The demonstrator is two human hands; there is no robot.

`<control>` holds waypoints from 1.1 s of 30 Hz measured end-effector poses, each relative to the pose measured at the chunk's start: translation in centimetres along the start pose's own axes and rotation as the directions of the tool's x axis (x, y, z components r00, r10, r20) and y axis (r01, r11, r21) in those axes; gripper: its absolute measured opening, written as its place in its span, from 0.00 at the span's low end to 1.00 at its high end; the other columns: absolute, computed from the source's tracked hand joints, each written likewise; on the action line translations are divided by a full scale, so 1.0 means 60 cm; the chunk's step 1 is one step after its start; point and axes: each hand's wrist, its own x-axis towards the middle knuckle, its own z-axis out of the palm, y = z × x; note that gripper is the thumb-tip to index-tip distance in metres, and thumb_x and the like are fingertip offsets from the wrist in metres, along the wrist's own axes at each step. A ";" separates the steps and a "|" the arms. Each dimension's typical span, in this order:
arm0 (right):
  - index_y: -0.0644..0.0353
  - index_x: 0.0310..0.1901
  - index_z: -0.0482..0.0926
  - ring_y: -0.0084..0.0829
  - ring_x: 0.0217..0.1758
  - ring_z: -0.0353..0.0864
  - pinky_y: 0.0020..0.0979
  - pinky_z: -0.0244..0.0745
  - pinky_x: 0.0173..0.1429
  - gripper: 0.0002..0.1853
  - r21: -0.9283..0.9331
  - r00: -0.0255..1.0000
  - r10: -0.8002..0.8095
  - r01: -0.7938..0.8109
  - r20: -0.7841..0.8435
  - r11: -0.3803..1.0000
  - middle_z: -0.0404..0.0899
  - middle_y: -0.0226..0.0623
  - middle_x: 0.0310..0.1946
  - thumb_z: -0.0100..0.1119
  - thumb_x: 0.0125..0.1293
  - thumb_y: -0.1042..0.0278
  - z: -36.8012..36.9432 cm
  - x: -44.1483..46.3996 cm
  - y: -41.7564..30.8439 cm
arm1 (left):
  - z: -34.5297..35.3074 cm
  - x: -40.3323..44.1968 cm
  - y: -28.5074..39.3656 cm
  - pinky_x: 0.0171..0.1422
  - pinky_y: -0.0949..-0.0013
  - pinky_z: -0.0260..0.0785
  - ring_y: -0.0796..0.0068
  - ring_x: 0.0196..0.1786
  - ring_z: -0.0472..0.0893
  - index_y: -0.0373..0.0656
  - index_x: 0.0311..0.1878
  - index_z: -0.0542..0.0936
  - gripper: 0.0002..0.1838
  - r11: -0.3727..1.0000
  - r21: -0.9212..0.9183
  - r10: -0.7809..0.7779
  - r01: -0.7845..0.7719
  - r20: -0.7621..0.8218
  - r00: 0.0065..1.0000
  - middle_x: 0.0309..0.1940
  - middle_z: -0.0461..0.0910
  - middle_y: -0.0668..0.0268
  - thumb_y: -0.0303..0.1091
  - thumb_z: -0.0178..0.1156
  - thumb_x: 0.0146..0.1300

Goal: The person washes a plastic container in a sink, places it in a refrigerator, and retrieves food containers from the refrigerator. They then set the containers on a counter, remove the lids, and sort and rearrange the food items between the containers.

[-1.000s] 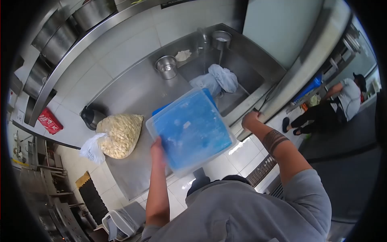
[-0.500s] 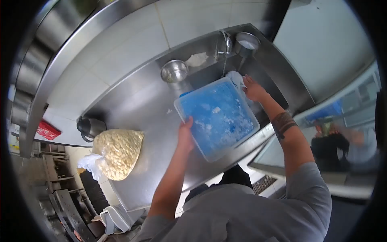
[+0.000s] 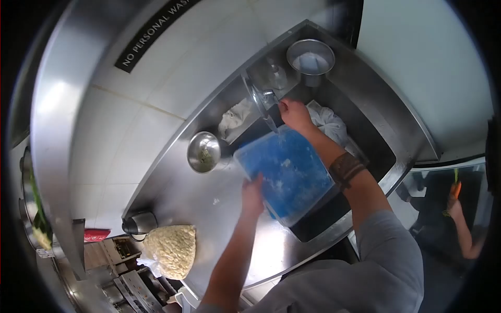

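The person's left hand is gripping the near-left edge of a blue container, with the thumb lying on the top side; the other fingers are going out of sight below. The right hand is reaching farther forward, its fingers curling just beside the tap, but I am not able to tell whether they are touching it or pinching anything. The container is sitting between the two hands, to the right of the left one and on the near side of the right one, partly over the sink, with its far edge coming close under the end of the spout. Just to the right of the right hand, a white plastic bag is lying in the sink, and beyond that hand a metal pot is standing at the back. Ahead of the left hand and to its left, a metal bowl with green bits inside is resting on the steel surface, and a white cloth is lying beyond it. Left of the left hand and nearer to the body, a clear bag of pale pieces is leaning near a kettle. Far to the right of both hands, another person's hand is holding a carrot.
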 end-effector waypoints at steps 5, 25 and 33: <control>0.62 0.53 0.86 0.29 0.41 0.86 0.36 0.81 0.50 0.15 0.594 0.889 -0.157 -0.148 0.430 0.791 0.89 0.40 0.41 0.66 0.69 0.64 -0.041 -0.039 -0.065 | 0.089 0.184 0.064 0.58 0.59 0.77 0.60 0.51 0.85 0.37 0.64 0.79 0.25 0.842 0.520 -0.250 0.141 0.147 0.957 0.52 0.85 0.54 0.36 0.65 0.65; 0.57 0.52 0.86 0.50 0.63 0.83 0.50 0.78 0.65 0.19 -0.379 0.972 0.080 -0.160 -0.220 0.911 0.84 0.47 0.60 0.63 0.64 0.55 -0.184 0.241 0.057 | 0.091 0.174 0.063 0.61 0.65 0.73 0.72 0.56 0.80 0.43 0.63 0.79 0.21 0.960 0.213 -0.181 0.183 -0.028 0.983 0.54 0.82 0.66 0.48 0.58 0.80; 0.58 0.51 0.79 0.58 0.68 0.71 0.52 0.67 0.73 0.24 -0.026 0.868 -0.349 0.364 -0.354 0.931 0.73 0.56 0.62 0.77 0.52 0.65 0.040 -0.090 0.098 | 0.179 0.131 0.040 0.65 0.63 0.72 0.70 0.59 0.78 0.44 0.69 0.72 0.22 0.926 0.354 0.122 -0.134 0.056 0.991 0.58 0.79 0.64 0.47 0.54 0.82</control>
